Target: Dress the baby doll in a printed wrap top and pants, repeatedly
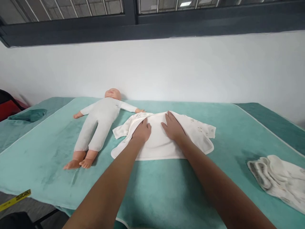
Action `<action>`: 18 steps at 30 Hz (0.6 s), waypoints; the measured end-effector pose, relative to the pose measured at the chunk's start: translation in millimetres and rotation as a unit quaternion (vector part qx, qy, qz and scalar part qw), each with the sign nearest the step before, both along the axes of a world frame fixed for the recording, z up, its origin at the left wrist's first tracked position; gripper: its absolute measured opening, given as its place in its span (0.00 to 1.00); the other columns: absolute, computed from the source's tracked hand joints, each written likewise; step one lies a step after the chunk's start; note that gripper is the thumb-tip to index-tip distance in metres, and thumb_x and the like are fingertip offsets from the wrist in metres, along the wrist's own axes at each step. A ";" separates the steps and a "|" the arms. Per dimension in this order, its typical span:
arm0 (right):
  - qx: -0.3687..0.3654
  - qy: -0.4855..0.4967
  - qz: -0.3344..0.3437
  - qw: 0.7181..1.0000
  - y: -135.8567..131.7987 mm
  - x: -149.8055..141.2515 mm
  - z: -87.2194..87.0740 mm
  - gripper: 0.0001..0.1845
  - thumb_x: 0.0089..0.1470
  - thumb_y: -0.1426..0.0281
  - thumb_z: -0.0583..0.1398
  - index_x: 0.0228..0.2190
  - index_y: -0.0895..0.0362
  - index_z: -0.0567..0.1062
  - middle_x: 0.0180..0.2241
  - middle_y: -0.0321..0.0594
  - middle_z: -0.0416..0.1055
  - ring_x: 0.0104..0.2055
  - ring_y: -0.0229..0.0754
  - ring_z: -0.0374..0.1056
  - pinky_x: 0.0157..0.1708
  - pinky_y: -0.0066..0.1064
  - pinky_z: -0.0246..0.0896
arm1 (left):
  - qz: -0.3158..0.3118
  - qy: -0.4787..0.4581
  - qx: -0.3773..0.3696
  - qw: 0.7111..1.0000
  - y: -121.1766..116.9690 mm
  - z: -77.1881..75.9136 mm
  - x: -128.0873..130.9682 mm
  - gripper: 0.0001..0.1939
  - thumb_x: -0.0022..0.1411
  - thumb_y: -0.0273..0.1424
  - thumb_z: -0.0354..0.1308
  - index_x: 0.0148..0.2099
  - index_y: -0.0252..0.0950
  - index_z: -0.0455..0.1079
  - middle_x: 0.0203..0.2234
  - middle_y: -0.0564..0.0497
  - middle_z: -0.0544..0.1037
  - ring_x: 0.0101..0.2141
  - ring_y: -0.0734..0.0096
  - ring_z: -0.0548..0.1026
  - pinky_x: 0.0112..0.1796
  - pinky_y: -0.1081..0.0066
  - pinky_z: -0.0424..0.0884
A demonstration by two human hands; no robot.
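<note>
White cloth with small printed motifs on its sleeves makes up a little long-sleeved baby top [162, 148], which lies spread out in front of the person, its front panels parted to the sides and its plain inner back showing between them. The left sleeve [122, 129] and right sleeve [206, 129] stretch outward on either side. Both bare hands touch the garment. The left hand [142, 131] lies at the inner edge of one panel, its fingers partly hidden by the fabric, so whether its grip pinches the cloth cannot be told. The right hand [173, 128] rests with fingers extended and thumb apart, its grip loose and unclosed, against the other panel near the upper edge.

Beneath the top is a soft, pale green plush-looking cover [162, 187] with darker green strips at both sides. To the left, a baby doll with a white fabric body and smooth bare head, hands and feet [102, 111] lies on its back, head towards the plain white wall [152, 70]; one of its hands comes right beside the top's upper edge. A crumpled pile of white patterned cloth [280, 183] sits at the far right, well apart from the hands. At lower left is a yellow strip with dark markings [15, 200].
</note>
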State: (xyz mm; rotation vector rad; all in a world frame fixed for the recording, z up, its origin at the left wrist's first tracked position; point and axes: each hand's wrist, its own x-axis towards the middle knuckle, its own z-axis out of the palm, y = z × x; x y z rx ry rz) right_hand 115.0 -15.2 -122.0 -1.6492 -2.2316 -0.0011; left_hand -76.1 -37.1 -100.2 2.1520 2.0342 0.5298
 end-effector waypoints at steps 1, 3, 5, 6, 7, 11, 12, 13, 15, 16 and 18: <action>0.008 0.009 -0.001 1.000 -0.9 0.4 0.6 0.34 0.63 0.61 0.46 0.62 0.74 0.56 0.67 0.59 0.46 0.69 0.52 0.42 0.66 0.43 0.42 | 0.003 0.002 0.000 1.000 1.6 -0.6 0.3 0.26 0.68 0.35 0.40 0.65 0.33 0.56 0.61 0.36 0.64 0.63 0.50 0.59 0.62 0.53 0.50; 0.014 0.012 0.000 1.000 -3.6 0.5 2.1 0.30 0.63 0.64 0.47 0.60 0.70 0.61 0.66 0.58 0.51 0.68 0.52 0.45 0.65 0.43 0.43 | 0.006 0.003 -0.007 1.000 4.0 -1.4 0.5 0.25 0.68 0.34 0.40 0.64 0.32 0.58 0.59 0.35 0.68 0.61 0.50 0.63 0.61 0.53 0.54; 0.011 0.003 0.007 1.000 -7.4 -0.3 4.2 0.25 0.63 0.66 0.47 0.56 0.66 0.66 0.62 0.56 0.59 0.66 0.50 0.50 0.64 0.42 0.45 | 0.004 0.006 -0.009 1.000 5.2 -1.3 0.1 0.25 0.68 0.34 0.40 0.63 0.31 0.59 0.57 0.34 0.70 0.60 0.51 0.65 0.60 0.54 0.56; 0.008 -0.001 0.010 1.000 -9.9 -1.0 5.5 0.24 0.63 0.67 0.47 0.54 0.65 0.68 0.61 0.55 0.61 0.65 0.50 0.52 0.64 0.42 0.46 | 0.002 0.008 -0.008 1.000 5.3 -1.0 -0.2 0.24 0.68 0.33 0.40 0.62 0.30 0.60 0.57 0.34 0.70 0.60 0.51 0.65 0.60 0.54 0.56; 0.007 -0.004 0.011 1.000 -13.1 -1.9 6.9 0.23 0.63 0.67 0.47 0.53 0.64 0.69 0.59 0.54 0.63 0.64 0.49 0.53 0.64 0.42 0.46 | -0.001 0.010 -0.005 1.000 5.0 -0.6 -0.4 0.24 0.68 0.33 0.40 0.62 0.30 0.61 0.57 0.34 0.70 0.60 0.51 0.64 0.60 0.54 0.55; -0.007 -0.016 0.012 1.000 -33.6 -3.6 13.1 0.24 0.64 0.66 0.46 0.54 0.63 0.69 0.61 0.53 0.62 0.65 0.50 0.53 0.63 0.45 0.44 | -0.014 0.020 0.014 1.000 -0.8 0.3 -0.2 0.23 0.68 0.32 0.40 0.60 0.30 0.62 0.57 0.35 0.70 0.60 0.52 0.63 0.61 0.54 0.53; -0.019 -0.022 0.017 0.999 -41.0 -3.0 14.6 0.24 0.64 0.65 0.46 0.56 0.63 0.67 0.62 0.52 0.60 0.65 0.49 0.52 0.63 0.45 0.44 | -0.017 0.022 0.019 0.999 -3.8 0.1 0.1 0.23 0.68 0.32 0.40 0.60 0.29 0.62 0.57 0.34 0.70 0.60 0.53 0.63 0.61 0.54 0.53; -0.034 -0.029 0.025 0.999 -49.2 -1.8 16.0 0.25 0.64 0.64 0.46 0.57 0.62 0.66 0.64 0.51 0.58 0.66 0.49 0.50 0.63 0.45 0.43 | -0.020 0.023 0.025 0.999 -7.6 -0.2 0.4 0.23 0.68 0.32 0.40 0.60 0.29 0.62 0.57 0.34 0.70 0.60 0.53 0.63 0.61 0.54 0.53; -0.060 -0.040 0.037 0.997 -67.6 1.8 18.3 0.27 0.65 0.62 0.45 0.59 0.62 0.63 0.66 0.50 0.54 0.67 0.49 0.48 0.64 0.45 0.43 | -0.030 0.025 0.035 0.999 -18.3 -1.1 0.6 0.24 0.69 0.32 0.40 0.62 0.29 0.60 0.57 0.34 0.69 0.61 0.54 0.63 0.62 0.55 0.53; -0.065 -0.043 0.039 0.996 -77.6 4.0 19.1 0.28 0.65 0.61 0.45 0.60 0.62 0.63 0.66 0.50 0.53 0.68 0.49 0.47 0.64 0.45 0.43 | -0.036 0.026 0.040 0.998 -25.4 -1.6 0.3 0.24 0.69 0.32 0.40 0.63 0.28 0.59 0.58 0.35 0.68 0.61 0.55 0.62 0.62 0.56 0.53; -0.062 -0.042 0.038 0.997 -99.0 8.5 20.2 0.28 0.65 0.61 0.46 0.60 0.62 0.63 0.66 0.49 0.53 0.68 0.49 0.47 0.64 0.46 0.43 | -0.049 0.028 0.045 0.997 -43.5 -3.0 -2.0 0.25 0.68 0.32 0.40 0.63 0.28 0.58 0.59 0.35 0.67 0.62 0.55 0.61 0.61 0.57 0.55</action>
